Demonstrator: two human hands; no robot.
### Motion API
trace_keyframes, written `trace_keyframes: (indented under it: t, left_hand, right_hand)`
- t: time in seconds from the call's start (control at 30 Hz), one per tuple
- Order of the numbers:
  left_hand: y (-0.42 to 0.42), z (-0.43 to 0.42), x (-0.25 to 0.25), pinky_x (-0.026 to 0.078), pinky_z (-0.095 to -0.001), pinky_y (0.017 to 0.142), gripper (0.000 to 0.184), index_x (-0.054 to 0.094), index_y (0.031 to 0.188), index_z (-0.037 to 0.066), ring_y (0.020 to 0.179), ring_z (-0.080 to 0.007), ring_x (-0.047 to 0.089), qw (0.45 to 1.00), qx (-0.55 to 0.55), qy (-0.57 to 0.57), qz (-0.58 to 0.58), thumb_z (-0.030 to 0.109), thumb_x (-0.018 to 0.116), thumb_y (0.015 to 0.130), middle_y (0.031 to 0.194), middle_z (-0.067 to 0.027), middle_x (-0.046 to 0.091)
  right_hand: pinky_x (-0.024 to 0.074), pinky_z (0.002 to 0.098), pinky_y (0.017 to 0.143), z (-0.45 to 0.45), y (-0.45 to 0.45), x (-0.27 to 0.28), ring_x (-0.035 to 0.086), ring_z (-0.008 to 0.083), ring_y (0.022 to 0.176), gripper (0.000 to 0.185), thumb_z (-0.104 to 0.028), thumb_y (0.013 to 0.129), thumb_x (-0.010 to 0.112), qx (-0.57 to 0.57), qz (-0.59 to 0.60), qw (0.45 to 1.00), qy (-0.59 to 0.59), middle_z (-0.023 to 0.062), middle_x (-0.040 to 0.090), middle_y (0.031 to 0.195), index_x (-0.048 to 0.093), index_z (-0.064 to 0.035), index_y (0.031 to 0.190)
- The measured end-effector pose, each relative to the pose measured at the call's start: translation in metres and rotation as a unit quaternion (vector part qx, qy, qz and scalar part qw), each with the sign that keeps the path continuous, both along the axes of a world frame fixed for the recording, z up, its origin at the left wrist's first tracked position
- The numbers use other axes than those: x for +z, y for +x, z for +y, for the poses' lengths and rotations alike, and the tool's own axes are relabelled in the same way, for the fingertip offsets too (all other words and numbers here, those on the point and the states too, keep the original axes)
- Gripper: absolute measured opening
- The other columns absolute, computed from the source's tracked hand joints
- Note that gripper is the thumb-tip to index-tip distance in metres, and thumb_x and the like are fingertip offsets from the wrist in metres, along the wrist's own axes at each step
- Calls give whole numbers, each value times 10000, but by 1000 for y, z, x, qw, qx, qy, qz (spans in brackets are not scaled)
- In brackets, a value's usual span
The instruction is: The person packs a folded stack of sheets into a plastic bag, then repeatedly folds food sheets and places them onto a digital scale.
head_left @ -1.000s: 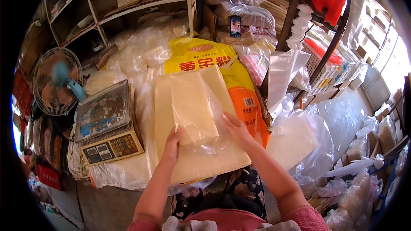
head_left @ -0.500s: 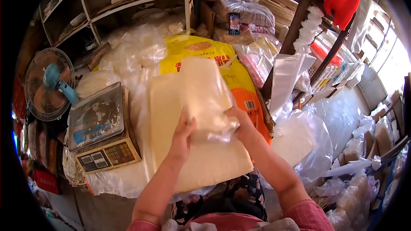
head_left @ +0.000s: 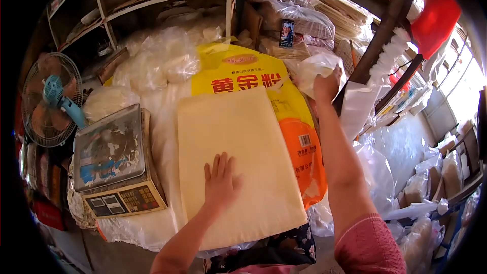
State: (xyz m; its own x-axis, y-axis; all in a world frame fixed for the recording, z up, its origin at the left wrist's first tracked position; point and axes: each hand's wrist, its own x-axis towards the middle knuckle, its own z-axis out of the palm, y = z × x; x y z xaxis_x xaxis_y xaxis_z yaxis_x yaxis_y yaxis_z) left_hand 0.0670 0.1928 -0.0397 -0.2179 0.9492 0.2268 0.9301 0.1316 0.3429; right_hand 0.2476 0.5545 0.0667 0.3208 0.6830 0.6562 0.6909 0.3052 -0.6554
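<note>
A large cream-coloured stack of sheets (head_left: 253,137) lies in front of me on a yellow and orange printed bag (head_left: 299,127). My left hand (head_left: 221,180) rests flat on the stack with its fingers spread. At the far right, beside the dark metal post, my right hand (head_left: 327,83) has its fingers closed on a clear plastic bag with pale contents (head_left: 314,71). Left of the stack stands a worn weighing scale (head_left: 112,147) with a keypad on its front.
A fan (head_left: 52,96) stands at the left. Heaped clear plastic bags (head_left: 167,61) lie behind the scale. A phone (head_left: 286,33) leans on wrapped packages at the back. A dark slanted post (head_left: 378,45) and red cloth (head_left: 436,15) are at the right.
The plastic bag has gone from the stack to the far right with my right hand. My left hand has let go of it and lies on the stack. The view has shifted slightly.
</note>
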Motion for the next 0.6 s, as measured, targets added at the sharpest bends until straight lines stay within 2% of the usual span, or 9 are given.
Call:
trace_keyframes:
  t: [0.07, 0.1, 0.2, 0.23, 0.33, 0.37, 0.47, 0.5, 0.6]
  left_hand:
    - [0, 1, 0, 160, -551, 1127, 582, 388, 1371, 39, 1402, -322, 230, 1000, 0, 4, -3, 346, 526, 896, 1493, -161, 288]
    - [0, 0, 0, 159, -550, 1128, 582, 389, 1372, 39, 1403, -322, 228, 1000, -1, 3, -4, 347, 523, 896, 1494, -160, 286]
    - [0, -1, 3, 147, -543, 1132, 592, 382, 1382, 39, 1409, -319, 213, 1000, -3, -8, -6, 355, 512, 898, 1501, -162, 276]
    - [0, -1, 4, 141, -541, 1134, 596, 379, 1385, 39, 1410, -318, 209, 1000, -2, -12, -9, 358, 510, 899, 1502, -163, 273]
    - [0, 0, 6, 123, -533, 1140, 606, 371, 1394, 38, 1415, -316, 197, 1000, -1, -20, -16, 363, 506, 901, 1507, -166, 266]
    - [1, 0, 6, 118, -530, 1141, 607, 369, 1395, 38, 1416, -315, 194, 1000, 0, -20, -16, 363, 507, 901, 1509, -166, 264]
    - [2, -1, 4, 111, -527, 1143, 610, 364, 1399, 40, 1417, -314, 191, 1000, -3, -10, -11, 364, 508, 903, 1508, -166, 265]
    - [1, -2, 4, 110, -526, 1144, 611, 363, 1400, 42, 1416, -314, 191, 1000, -5, -7, -7, 365, 507, 903, 1507, -165, 267]
    - [2, -2, 9, 134, -529, 1137, 607, 367, 1396, 36, 1411, -315, 205, 1000, 1, -18, -17, 364, 509, 906, 1502, -163, 278]
  right_hand:
    - [272, 514, 1091, -28, -23, 13, 323, 363, 1354, 706, -153, 730, 660, 51, -123, 991, -22, 186, 331, 1474, 412, -100, 1389]
    - [182, 607, 1092, -41, -32, 19, 257, 361, 1388, 616, -174, 797, 599, 81, -182, 979, -40, 128, 278, 1517, 426, -156, 1388]
    - [147, 653, 1074, -18, -32, -6, 252, 359, 1391, 565, -197, 852, 532, 50, -373, 924, -70, 125, 251, 1531, 402, -135, 1398]
    - [89, 683, 1061, -8, -28, -17, 278, 348, 1381, 447, -269, 891, 496, 41, -384, 922, -39, 127, 392, 1462, 533, -114, 1309]
    - [49, 670, 1073, 5, -1, -15, 319, 331, 1362, 367, -310, 911, 478, 79, -433, 832, -337, 112, 561, 1313, 669, -112, 1155]
    - [31, 646, 1084, 1, 3, -22, 356, 313, 1341, 369, -340, 929, 456, 31, -448, 856, -256, 79, 657, 1167, 730, -118, 1038]
    - [63, 628, 1091, -2, 3, -26, 376, 298, 1328, 352, -301, 931, 459, -32, -484, 821, -301, 74, 647, 1193, 713, -109, 1081]
    - [128, 620, 1086, -5, -3, -20, 395, 307, 1309, 331, -280, 917, 479, -68, -503, 800, -321, 75, 635, 1216, 712, -104, 1072]
    - [154, 694, 1039, -39, 0, -4, 388, 361, 1302, 332, -241, 884, 495, 28, -508, 791, -340, 135, 569, 1284, 663, -75, 1118]
